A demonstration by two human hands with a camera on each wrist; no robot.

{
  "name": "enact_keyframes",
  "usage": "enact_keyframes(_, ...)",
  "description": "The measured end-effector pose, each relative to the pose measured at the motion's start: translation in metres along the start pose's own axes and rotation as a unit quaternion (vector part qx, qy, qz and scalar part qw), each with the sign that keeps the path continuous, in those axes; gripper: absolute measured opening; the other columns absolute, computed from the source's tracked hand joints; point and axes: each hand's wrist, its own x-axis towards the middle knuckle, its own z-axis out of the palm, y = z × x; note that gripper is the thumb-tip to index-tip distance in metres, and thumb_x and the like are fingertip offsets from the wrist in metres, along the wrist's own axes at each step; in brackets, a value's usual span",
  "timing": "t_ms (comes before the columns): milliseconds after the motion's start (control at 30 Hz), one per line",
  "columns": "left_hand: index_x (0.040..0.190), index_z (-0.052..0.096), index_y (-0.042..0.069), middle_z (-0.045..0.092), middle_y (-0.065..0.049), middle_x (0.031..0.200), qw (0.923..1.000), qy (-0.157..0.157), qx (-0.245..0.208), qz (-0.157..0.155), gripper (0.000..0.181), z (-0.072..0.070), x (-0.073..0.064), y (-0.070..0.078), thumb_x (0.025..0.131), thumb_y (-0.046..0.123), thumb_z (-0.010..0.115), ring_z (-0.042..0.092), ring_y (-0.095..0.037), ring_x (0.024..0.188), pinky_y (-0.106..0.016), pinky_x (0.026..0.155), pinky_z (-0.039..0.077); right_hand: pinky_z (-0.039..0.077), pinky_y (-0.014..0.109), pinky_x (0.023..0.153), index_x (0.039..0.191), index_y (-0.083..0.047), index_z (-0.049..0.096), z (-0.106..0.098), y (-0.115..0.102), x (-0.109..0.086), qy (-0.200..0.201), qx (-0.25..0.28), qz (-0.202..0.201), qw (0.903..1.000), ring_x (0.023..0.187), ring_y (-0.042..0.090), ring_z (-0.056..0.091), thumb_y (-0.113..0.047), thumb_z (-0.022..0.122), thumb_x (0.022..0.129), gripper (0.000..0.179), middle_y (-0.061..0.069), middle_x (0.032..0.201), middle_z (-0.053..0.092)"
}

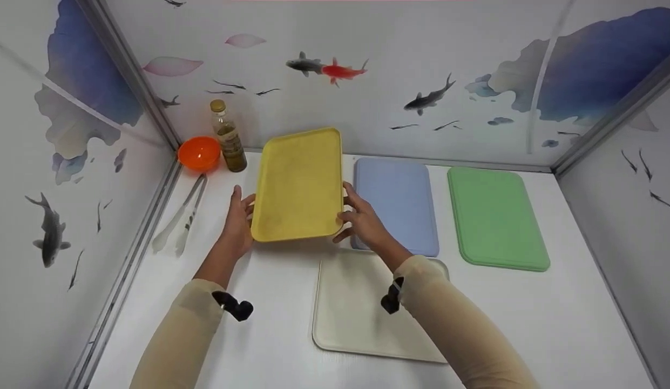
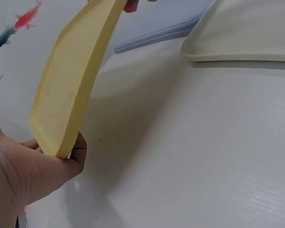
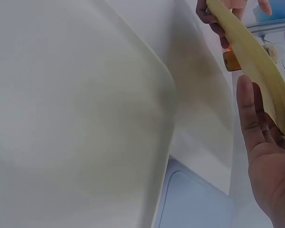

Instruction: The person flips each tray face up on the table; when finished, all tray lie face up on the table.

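Note:
A yellow tray (image 1: 299, 186) is held tilted up above the white table, its inner face toward the head camera. My left hand (image 1: 238, 221) grips its left edge near the lower corner; in the left wrist view, curled fingers (image 2: 79, 152) show beneath that corner. On the opposite edge, my right hand (image 1: 364, 219) holds the tray low down, with part of the fingers hidden behind it in the right wrist view. Below the right forearm lies a beige tray (image 1: 356, 308), partly covered by the arm. A blue tray (image 1: 397, 205) lies flat just behind the right hand.
A green tray (image 1: 499, 216) lies at the right. At the back left stand an orange bowl (image 1: 200, 154) and a yellow-capped bottle (image 1: 230, 143) of brownish liquid. Tongs (image 1: 186, 213) lie in front of them. Printed wall panels (image 1: 367, 119) close in the table's back and sides.

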Motion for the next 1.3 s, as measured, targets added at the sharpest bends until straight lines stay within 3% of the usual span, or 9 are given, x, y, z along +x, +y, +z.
enact_keyframes(133, 0.176, 0.028, 0.021, 0.027, -0.002, 0.182, 0.9997, -0.011, 0.022, -0.008, 0.095, -0.008, -0.001, 0.009, 0.106, 0.085, 0.024, 0.036, -0.03, 0.163, -0.05, 0.133, 0.037, 0.067, 0.042, 0.066, 0.18, -0.022, 0.008, -0.006, 0.001, 0.001, -0.015, -0.035, 0.013, 0.9992, 0.094, 0.028, 0.075, 0.0, 0.052, 0.106, 0.089, 0.024, 0.159, 0.047)
enact_keyframes(333, 0.176, 0.028, 0.017, 0.028, -0.008, 0.181, 0.9952, -0.015, 0.096, -0.012, 0.096, -0.015, 0.0, 0.018, 0.107, 0.084, 0.021, 0.037, -0.033, 0.162, -0.053, 0.132, 0.036, 0.064, 0.045, 0.072, 0.18, -0.019, 0.006, -0.008, 0.001, 0.003, -0.024, -0.146, 0.018, 0.9888, 0.097, 0.024, 0.072, -0.007, 0.057, 0.105, 0.092, 0.021, 0.163, 0.05)
enact_keyframes(500, 0.175, 0.031, 0.015, 0.036, -0.013, 0.177, 0.987, -0.009, 0.16, -0.015, 0.099, -0.018, 0.003, 0.025, 0.106, 0.085, 0.019, 0.038, -0.033, 0.162, -0.051, 0.133, 0.035, 0.052, 0.032, 0.069, 0.179, -0.014, 0.002, -0.006, 0.003, 0.006, -0.036, -0.221, 0.018, 0.9744, 0.104, 0.039, 0.072, -0.011, 0.056, 0.107, 0.09, 0.02, 0.167, 0.051)
enact_keyframes(733, 0.175, 0.029, 0.01, 0.039, -0.014, 0.174, 0.9757, -0.005, 0.217, -0.031, 0.107, -0.018, 0.009, 0.034, 0.103, 0.089, 0.02, 0.04, -0.032, 0.157, -0.046, 0.128, 0.035, 0.055, 0.034, 0.094, 0.178, -0.006, 0.0, -0.001, 0.011, 0.014, -0.05, -0.264, 0.027, 0.963, 0.113, 0.033, 0.074, -0.014, 0.057, 0.106, 0.092, 0.022, 0.169, 0.049)
enact_keyframes(933, 0.172, 0.033, 0.008, 0.046, -0.017, 0.167, 0.9624, -0.004, 0.269, -0.039, 0.109, -0.02, 0.014, 0.035, 0.102, 0.09, 0.018, 0.045, -0.031, 0.151, -0.045, 0.125, 0.036, 0.051, 0.042, 0.101, 0.177, 0.0, 0.004, 0.005, 0.018, 0.02, -0.051, -0.312, 0.042, 0.9476, 0.112, 0.029, 0.067, -0.016, 0.056, 0.102, 0.092, 0.026, 0.169, 0.05)
enact_keyframes(1033, 0.174, 0.03, 0.007, 0.047, -0.016, 0.168, 0.9564, -0.008, 0.289, -0.042, 0.113, -0.02, 0.015, 0.034, 0.101, 0.092, 0.017, 0.048, -0.029, 0.148, -0.044, 0.125, 0.038, 0.047, 0.049, 0.117, 0.176, 0.001, 0.006, 0.008, 0.022, 0.022, -0.051, -0.344, 0.051, 0.9361, 0.134, 0.038, 0.062, -0.019, 0.055, 0.101, 0.092, 0.032, 0.154, 0.061)
enact_keyframes(1133, 0.173, 0.034, 0.008, 0.05, -0.017, 0.165, 0.9513, -0.009, 0.306, -0.037, 0.112, -0.02, 0.017, 0.032, 0.101, 0.091, 0.015, 0.053, -0.028, 0.144, -0.043, 0.123, 0.04, 0.036, 0.055, 0.131, 0.176, 0.001, 0.007, 0.012, 0.025, 0.024, -0.05, -0.375, 0.056, 0.9239, 0.158, 0.05, 0.041, -0.021, 0.053, 0.101, 0.091, 0.037, 0.13, 0.071)
enact_keyframes(1200, 0.173, 0.032, 0.008, 0.045, -0.018, 0.169, 0.9458, -0.005, 0.323, -0.033, 0.111, -0.02, 0.019, 0.032, 0.102, 0.09, 0.013, 0.05, -0.029, 0.146, -0.044, 0.127, 0.036, 0.032, 0.057, 0.134, 0.175, 0.003, 0.007, 0.015, 0.026, 0.025, -0.047, -0.392, 0.053, 0.9174, 0.161, 0.057, 0.032, -0.021, 0.053, 0.101, 0.09, 0.038, 0.112, 0.073)
enact_keyframes(1300, 0.177, 0.02, 0.009, 0.025, -0.02, 0.181, 0.9333, 0.008, 0.357, -0.037, 0.109, -0.02, 0.022, 0.031, 0.103, 0.088, 0.011, 0.033, -0.032, 0.162, -0.049, 0.137, 0.022, 0.027, 0.057, 0.136, 0.175, 0.005, 0.006, 0.02, 0.029, 0.027, -0.047, -0.41, 0.044, 0.9097, 0.155, 0.058, 0.042, -0.018, 0.052, 0.1, 0.09, 0.037, 0.104, 0.072)
